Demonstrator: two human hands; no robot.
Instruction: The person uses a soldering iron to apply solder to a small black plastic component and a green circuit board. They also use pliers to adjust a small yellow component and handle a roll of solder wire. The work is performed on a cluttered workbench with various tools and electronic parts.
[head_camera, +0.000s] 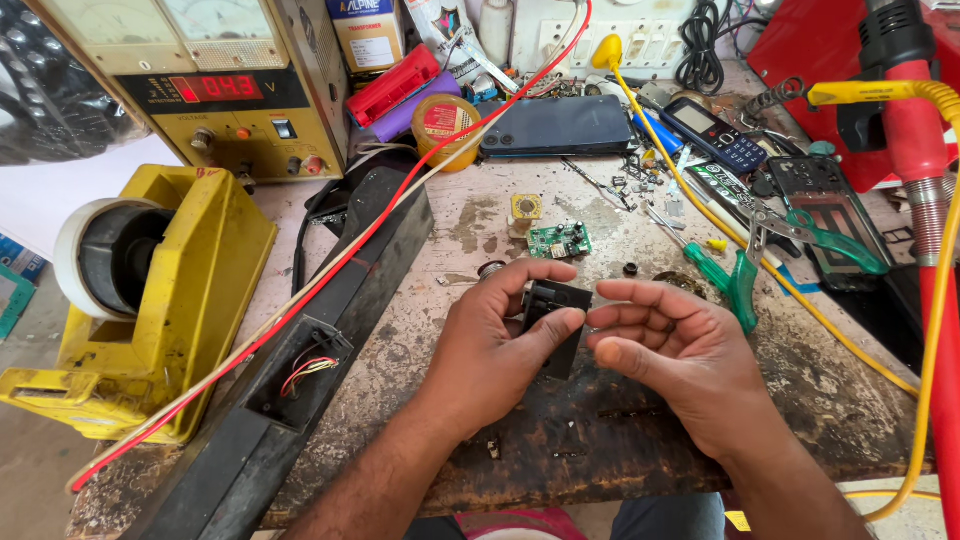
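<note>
Yellow tape dispenser (150, 300), green circuit board (560, 240), green-handled pliers (790, 245).

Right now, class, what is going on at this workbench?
A person holds a small black part over a worn bench. The left hand grips it with thumb and fingers, and the right hand touches its right edge. A small green circuit board lies beyond the hands, green-handled pliers to the right.

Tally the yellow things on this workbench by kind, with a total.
Yellow tape dispenser: 1
Yellow-cased power supply: 1
Yellow cable: 1
Yellow-lidded round tin: 1
Total: 4
The left hand holds a small black part, not yellow.
</note>
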